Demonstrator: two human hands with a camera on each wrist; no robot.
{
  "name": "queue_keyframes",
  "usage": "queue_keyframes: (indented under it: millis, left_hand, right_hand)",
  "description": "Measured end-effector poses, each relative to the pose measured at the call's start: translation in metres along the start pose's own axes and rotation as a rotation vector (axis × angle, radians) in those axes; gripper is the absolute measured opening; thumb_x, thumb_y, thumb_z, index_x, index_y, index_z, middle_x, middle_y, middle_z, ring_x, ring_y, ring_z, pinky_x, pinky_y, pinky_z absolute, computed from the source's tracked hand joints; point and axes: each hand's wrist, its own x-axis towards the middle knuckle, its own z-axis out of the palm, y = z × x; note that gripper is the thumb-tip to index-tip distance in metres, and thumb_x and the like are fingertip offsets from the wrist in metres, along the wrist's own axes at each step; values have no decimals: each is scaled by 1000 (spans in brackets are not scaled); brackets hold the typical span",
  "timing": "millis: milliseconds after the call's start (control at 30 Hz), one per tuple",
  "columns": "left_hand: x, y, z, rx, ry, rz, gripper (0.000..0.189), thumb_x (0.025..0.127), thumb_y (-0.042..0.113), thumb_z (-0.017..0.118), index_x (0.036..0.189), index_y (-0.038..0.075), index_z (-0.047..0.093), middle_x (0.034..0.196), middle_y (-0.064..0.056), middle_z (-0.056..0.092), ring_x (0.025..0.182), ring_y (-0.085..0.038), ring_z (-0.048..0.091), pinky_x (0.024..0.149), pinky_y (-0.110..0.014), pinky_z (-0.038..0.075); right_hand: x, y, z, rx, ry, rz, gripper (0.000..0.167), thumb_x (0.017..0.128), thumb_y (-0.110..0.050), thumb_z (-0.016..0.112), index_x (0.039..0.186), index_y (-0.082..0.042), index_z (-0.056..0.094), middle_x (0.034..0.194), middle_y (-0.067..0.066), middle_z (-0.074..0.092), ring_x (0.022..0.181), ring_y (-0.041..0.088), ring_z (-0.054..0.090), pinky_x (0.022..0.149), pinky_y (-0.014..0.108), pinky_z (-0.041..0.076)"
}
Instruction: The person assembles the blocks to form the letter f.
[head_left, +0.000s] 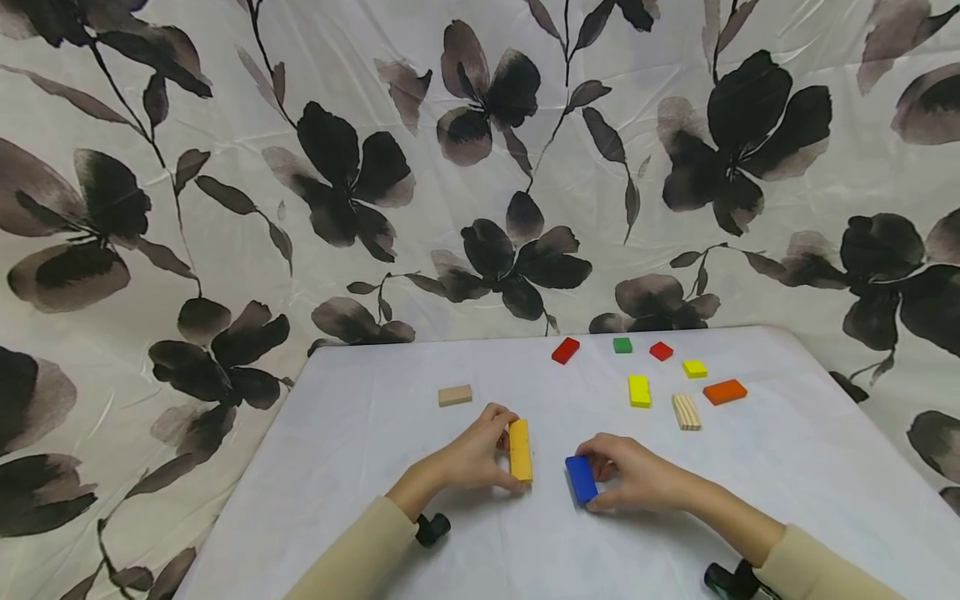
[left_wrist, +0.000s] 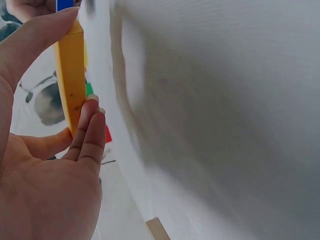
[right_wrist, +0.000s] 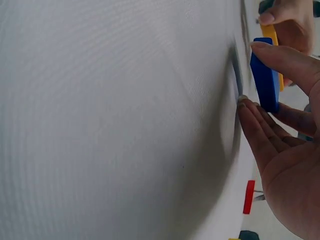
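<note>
Flower-printed cloth (head_left: 337, 50) backs a white-covered table (head_left: 360, 442). Left hand (head_left: 476, 452) pinches an orange-yellow, long rectangular block (head_left: 520, 451), apparently painted wood, by its ends; right hand (head_left: 641, 477) likewise pinches a blue rectangular block (head_left: 581, 481), apparently wood, at four o'clock from it. Advisable handling: steady end grips, facing sides free of fingers. Orange-yellow block bears small dark marks; blue appears plain.

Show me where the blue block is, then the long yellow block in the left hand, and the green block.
Blue block (head_left: 581, 480): head view, middle of its broad face.
Long yellow block (left_wrist: 72, 75): left wrist view, on its long side.
Green block (head_left: 622, 344): head view, on its upper face.
</note>
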Motion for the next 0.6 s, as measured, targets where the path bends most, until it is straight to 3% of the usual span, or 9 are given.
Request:
queue_keyframes:
  millis: [600]
  left_hand:
    - [14, 12, 11, -1, -23, 29, 95, 72, 29, 96, 147, 3, 44, 133, -2, 40, 104, -13, 53, 93, -20, 48]
  right_hand:
    - [6, -12, 13, -20, -64, -27, 57, 80, -31, 90, 127, -13, 62, 103, -10, 63, 91, 11, 61, 84, 25, 54]
